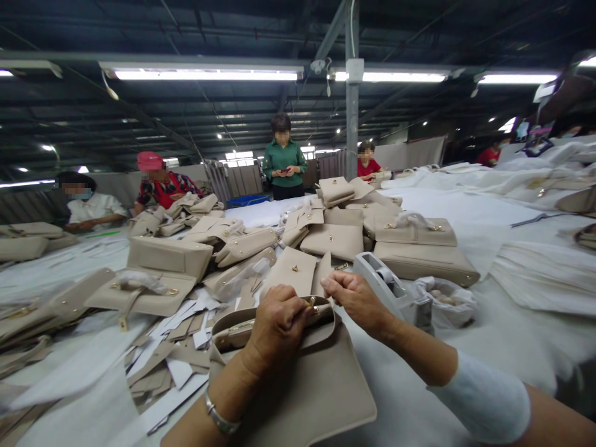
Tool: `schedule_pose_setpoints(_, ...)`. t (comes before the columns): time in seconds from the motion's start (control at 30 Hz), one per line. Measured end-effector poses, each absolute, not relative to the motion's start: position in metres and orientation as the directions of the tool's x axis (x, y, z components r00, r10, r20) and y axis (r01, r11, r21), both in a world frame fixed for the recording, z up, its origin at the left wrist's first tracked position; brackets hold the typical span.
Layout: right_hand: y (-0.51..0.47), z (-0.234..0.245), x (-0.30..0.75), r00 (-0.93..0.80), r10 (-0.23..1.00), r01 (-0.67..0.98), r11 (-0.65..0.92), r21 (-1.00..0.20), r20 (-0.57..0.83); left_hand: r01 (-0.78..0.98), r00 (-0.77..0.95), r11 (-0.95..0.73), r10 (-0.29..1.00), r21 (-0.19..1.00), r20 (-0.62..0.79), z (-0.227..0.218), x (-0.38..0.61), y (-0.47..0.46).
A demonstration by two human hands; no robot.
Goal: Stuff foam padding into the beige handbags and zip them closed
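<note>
A beige handbag [338, 385] lies in front of me with its flap spread toward me and its mouth open. Along the inside of the mouth runs a gold zipper [239, 327]. My left hand [279, 320] is closed on the bag at its opening, beside a small gold fitting [311, 302]. Just to the right of the opening, my right hand [356, 298] is closed in a pinch. Whatever it pinches, if anything, is too small to make out. Behind the hands lies another beige bag [289, 273] with a gold clasp.
A grey tape dispenser [379, 279] stands right of my right hand, near a plastic-lined container [447, 304]. Paper and beige scraps [179, 351] lie at left. Several beige bags [333, 239] are piled across the white-covered table [503, 366]. Several people [284, 158] are around the table.
</note>
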State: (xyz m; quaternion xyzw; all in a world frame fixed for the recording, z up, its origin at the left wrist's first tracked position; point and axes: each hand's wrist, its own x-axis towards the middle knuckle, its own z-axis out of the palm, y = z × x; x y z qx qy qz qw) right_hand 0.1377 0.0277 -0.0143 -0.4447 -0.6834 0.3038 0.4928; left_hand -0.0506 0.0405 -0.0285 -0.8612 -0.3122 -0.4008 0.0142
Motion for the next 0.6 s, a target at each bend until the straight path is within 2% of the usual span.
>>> schedule_pose_setpoints(0.07,0.024,-0.02,0.142,-0.098,0.88,0.399,0.462,-0.792,0.464,0.539,0.431,-0.771,0.598,0.338,0.676,-0.025,-0.05,0.041)
schedule_pose_setpoints(0.13,0.021,-0.025,0.147,-0.173,0.845,0.452,0.524,-0.722,0.505,0.498,0.37,-0.722,0.678,0.48,0.635,-0.017,-0.052,0.041)
schedule_pose_setpoints(0.2,0.018,-0.027,0.151,-0.306,0.818,0.426,0.575,-0.699,0.487,0.452,0.309,-0.654,0.753,0.606,0.581,-0.006,-0.06,0.041)
schedule_pose_setpoints(0.27,0.018,-0.027,0.154,-0.41,0.793,0.387,0.599,-0.701,0.451,0.438,0.252,-0.593,0.803,0.676,0.54,0.005,-0.077,0.038)
schedule_pose_setpoints(0.43,0.021,-0.034,0.16,-0.411,0.808,0.412,0.577,-0.705,0.422,0.603,0.131,-0.483,0.845,0.635,0.518,-0.001,-0.155,0.012)
schedule_pose_setpoints(0.5,0.022,-0.046,0.166,-0.388,0.83,0.438,0.548,-0.712,0.4,0.667,0.094,-0.397,0.884,0.63,0.458,-0.019,-0.191,-0.002)
schedule_pose_setpoints(0.6,0.018,-0.069,0.177,-0.458,0.817,0.486,0.56,-0.671,0.35,0.718,0.16,-0.337,0.932,0.609,0.326,-0.047,-0.228,-0.017)
